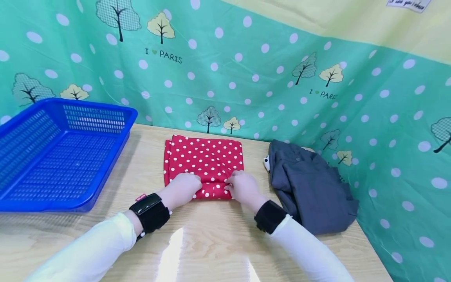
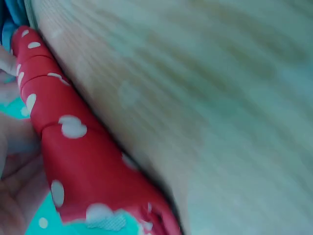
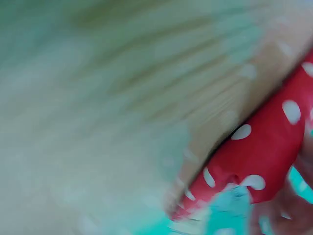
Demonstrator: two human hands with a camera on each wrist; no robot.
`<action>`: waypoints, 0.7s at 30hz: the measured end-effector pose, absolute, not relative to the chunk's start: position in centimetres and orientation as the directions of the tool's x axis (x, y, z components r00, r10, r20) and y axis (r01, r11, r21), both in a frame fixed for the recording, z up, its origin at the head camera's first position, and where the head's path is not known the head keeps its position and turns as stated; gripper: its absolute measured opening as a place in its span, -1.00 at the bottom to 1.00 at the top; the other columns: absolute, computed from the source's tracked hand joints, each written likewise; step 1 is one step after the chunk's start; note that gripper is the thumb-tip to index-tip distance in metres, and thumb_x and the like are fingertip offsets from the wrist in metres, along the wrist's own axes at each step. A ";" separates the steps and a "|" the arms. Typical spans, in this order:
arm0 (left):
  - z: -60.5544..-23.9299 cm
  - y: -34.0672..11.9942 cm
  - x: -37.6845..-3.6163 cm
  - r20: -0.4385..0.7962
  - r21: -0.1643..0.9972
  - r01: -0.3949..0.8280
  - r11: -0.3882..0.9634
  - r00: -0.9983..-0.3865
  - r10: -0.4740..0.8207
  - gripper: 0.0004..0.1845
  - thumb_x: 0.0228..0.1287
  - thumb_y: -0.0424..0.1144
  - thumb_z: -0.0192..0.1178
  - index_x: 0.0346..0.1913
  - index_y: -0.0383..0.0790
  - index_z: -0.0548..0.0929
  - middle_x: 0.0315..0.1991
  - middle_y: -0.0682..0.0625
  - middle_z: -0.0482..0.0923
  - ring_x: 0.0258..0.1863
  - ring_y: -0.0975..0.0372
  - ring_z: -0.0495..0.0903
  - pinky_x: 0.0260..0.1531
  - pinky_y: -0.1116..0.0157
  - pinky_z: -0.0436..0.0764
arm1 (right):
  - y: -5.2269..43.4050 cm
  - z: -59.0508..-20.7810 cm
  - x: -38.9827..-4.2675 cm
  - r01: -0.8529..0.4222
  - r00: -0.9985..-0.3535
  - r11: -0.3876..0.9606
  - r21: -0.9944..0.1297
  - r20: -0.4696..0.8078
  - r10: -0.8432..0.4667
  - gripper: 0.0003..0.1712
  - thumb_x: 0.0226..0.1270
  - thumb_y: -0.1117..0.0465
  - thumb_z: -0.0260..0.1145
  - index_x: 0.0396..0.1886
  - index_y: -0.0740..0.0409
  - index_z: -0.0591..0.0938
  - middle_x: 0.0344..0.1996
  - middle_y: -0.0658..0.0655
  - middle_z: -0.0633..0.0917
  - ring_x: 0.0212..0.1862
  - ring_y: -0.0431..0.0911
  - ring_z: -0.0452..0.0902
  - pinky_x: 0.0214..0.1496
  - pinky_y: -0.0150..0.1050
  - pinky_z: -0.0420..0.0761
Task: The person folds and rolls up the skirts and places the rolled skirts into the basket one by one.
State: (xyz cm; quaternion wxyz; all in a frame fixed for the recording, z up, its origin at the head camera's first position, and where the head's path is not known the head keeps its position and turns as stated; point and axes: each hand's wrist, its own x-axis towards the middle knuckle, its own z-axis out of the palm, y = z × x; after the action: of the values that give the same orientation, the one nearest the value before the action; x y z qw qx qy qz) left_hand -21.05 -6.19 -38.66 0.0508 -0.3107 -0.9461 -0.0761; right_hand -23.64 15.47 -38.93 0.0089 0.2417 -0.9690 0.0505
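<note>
A red cloth [image 1: 204, 154] with white polka dots lies folded into a rough rectangle on the wooden table. Along its near side runs a thick rolled fold [image 2: 68, 127]. My left hand [image 1: 183, 188] grips this fold left of the middle, fingers curled against its far side. Farther right, my right hand [image 1: 243, 187] pinches the same fold near its right end, with thumb and fingers bent at the cloth. In the right wrist view, that end of the red roll [image 3: 259, 147] shows beside the fingers, which are partly out of frame.
A blue perforated plastic basket [image 1: 88, 188] stands at the left. On the right lies a dark grey garment [image 1: 313, 192] in a loose pile, with a bit of white, black-dotted fabric [image 1: 267, 163] poking out. A green dotted curtain [image 1: 246, 90] hangs behind the table [image 1: 211, 250] and along its right side.
</note>
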 end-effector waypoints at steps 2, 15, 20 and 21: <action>-38.9 -6.6 -20.9 0.142 0.116 0.614 0.781 -0.788 0.599 -0.70 -0.11 -0.16 0.49 -0.28 -0.20 0.71 -0.42 0.01 0.63 -0.38 0.21 0.62 -0.22 0.27 0.62 | 15.2 -39.1 -22.8 -0.569 -0.803 0.807 0.158 0.108 -0.587 -0.63 0.06 0.09 0.47 -0.08 0.03 0.72 -0.28 0.05 0.68 -0.23 -0.12 0.57 -0.21 -0.31 0.61; -39.6 -7.3 -21.2 0.123 0.284 0.520 0.806 -0.853 0.507 -0.55 -0.07 -0.22 0.47 -0.05 -0.27 0.70 -0.26 -0.05 0.69 -0.24 0.16 0.64 -0.13 0.23 0.61 | 15.0 -39.9 -21.9 -0.644 -0.739 0.743 0.180 0.102 -0.665 -0.32 0.11 -0.07 0.41 0.15 0.22 0.56 -0.07 0.16 0.59 -0.06 -0.06 0.51 -0.04 -0.24 0.61; -39.7 -7.5 -21.9 0.085 0.457 0.413 0.787 -0.902 0.424 -0.61 0.06 -0.26 0.39 -0.01 -0.29 0.67 -0.19 -0.08 0.70 -0.16 0.11 0.65 -0.07 0.19 0.60 | 15.1 -40.2 -23.2 -0.646 -0.755 0.763 0.026 0.125 -0.644 -0.47 0.08 0.06 0.46 0.01 0.23 0.58 -0.15 0.14 0.67 -0.09 -0.05 0.59 0.03 -0.20 0.59; -39.7 -7.5 -22.1 0.073 0.484 0.392 0.783 -0.909 0.410 -0.63 0.08 -0.27 0.37 -0.01 -0.28 0.67 -0.18 -0.09 0.69 -0.14 0.11 0.65 -0.05 0.18 0.60 | 15.2 -40.2 -23.4 -0.646 -0.758 0.763 -0.015 0.126 -0.640 -0.50 0.08 0.08 0.46 -0.01 0.23 0.59 -0.15 0.13 0.68 -0.09 -0.06 0.60 0.04 -0.19 0.59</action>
State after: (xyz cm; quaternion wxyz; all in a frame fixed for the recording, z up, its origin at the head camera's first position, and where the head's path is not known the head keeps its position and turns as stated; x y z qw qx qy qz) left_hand -22.06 -7.53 -39.71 -0.0179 -0.2124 -0.9439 -0.2521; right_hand -23.43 15.21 -40.19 0.0567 0.3429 -0.9372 0.0288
